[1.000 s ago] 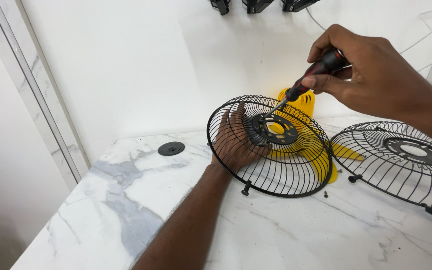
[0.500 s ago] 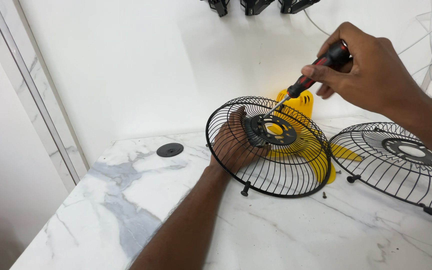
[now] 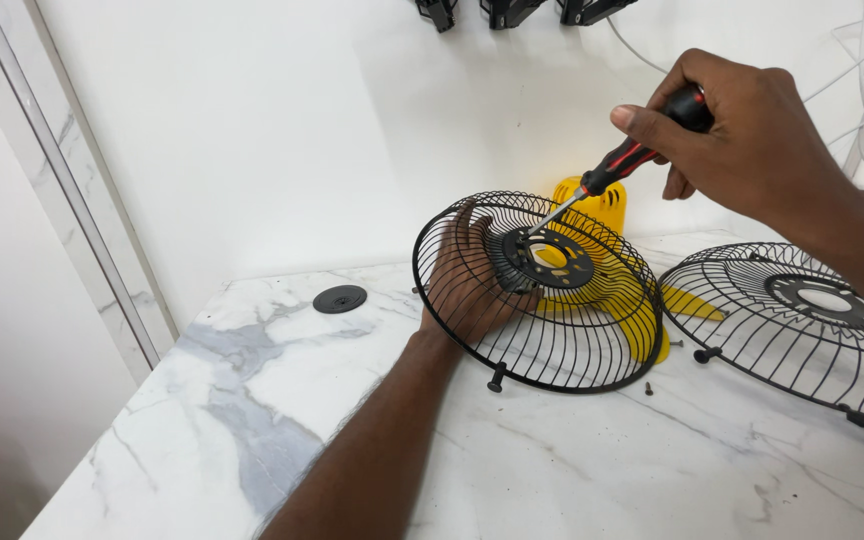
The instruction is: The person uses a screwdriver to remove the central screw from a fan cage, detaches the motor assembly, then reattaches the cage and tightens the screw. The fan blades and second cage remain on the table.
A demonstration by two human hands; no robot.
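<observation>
Left hand (image 3: 472, 290) held the black wire fan guard (image 3: 537, 290) tilted on the marble table (image 3: 252, 420), fingers (image 3: 460, 240) spread behind the wires. Right hand (image 3: 742, 125) gripped a red-black screwdriver (image 3: 620, 165), tip at the guard's black centre ring (image 3: 544, 260). Second guard (image 3: 802, 325) lay just right; yellow fan blade (image 3: 642, 310) behind, loose screw (image 3: 649, 388) near it.

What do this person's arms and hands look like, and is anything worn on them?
Both are bare. The left hand and its forearm show no glove, sleeve, watch or bracelet along their visible length. The right hand is likewise ungloved, with no ring seen on its fingers and no sleeve on the visible forearm. No markings, straps or cables appear on either arm.
</observation>
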